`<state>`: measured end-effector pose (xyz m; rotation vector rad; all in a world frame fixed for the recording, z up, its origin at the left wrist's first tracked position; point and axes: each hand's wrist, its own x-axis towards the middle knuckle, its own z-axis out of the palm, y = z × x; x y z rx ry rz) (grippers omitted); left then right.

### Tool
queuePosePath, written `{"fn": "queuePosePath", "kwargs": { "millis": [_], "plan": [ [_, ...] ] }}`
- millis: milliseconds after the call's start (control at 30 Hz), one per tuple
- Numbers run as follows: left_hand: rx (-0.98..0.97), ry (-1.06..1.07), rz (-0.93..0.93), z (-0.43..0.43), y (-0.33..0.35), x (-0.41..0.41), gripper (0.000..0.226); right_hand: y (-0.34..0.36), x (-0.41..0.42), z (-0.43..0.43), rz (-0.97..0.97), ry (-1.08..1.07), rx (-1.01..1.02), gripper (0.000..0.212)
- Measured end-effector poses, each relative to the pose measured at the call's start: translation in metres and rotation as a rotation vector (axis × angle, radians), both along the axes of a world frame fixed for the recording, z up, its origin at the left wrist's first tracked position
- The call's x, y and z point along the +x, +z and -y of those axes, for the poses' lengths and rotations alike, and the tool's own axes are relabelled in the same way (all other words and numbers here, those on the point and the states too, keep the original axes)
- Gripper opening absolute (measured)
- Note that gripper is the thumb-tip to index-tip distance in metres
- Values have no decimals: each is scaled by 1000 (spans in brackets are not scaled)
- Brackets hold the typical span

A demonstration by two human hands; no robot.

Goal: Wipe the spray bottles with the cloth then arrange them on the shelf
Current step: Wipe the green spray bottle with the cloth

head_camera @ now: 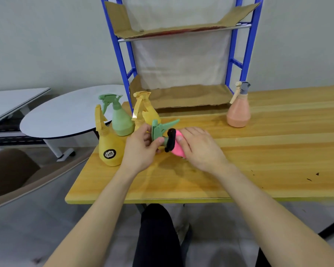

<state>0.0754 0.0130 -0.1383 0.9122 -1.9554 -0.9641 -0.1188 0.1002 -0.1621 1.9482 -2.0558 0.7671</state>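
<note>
Your left hand (141, 149) has its fingers curled round the neck of the green plastic spray bottle (160, 130), just under the trigger head. The bottle lies sideways above the near left part of the pale wooden table (258, 151), so its body points toward your other hand. Your right hand (199, 147) is wrapped over the pink cloth with a black edge (176, 149), pressing it round the body, which is hidden beneath cloth and palm. Held this way, one hand can anchor and turn the bottle while the other rubs. It looks like you are mid-wipe on this bottle. Three unwiped-looking bottles stand clustered at the table's left edge, close to your left hand for the next pick: a yellow plastic spray bottle with a black round label (109, 147), a second green spray bottle (121, 116) and a second yellow spray bottle (145, 110). A peach spray bottle with a grey collar (238, 110) stands apart on the right, just beside the blue metal shelf rack (232, 54). Whether it has been wiped cannot be told. The rack's cardboard-lined lower tier (191, 96) holds no bottle yet, so arranging seems to lie ahead.
</note>
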Motion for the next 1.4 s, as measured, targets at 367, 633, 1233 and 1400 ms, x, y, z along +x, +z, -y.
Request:
{"fn": "queuePosePath", "kwargs": {
  "millis": [367,633,1233,1400],
  "plan": [
    [-52,66,-19,-14,-10,15,21,-1,26,-2,-51,25,-34,46],
    [-47,98,-27,-21,-9,22,21,6,11,2,237,-167,47,41],
    [-89,-252,58,-45,22,1,57,-13,-7,-33,354,-118,-83,47],
    [-630,-192,483,-26,12,10,74,-9,-18,-35,338,-40,-33,44]
  ]
}}
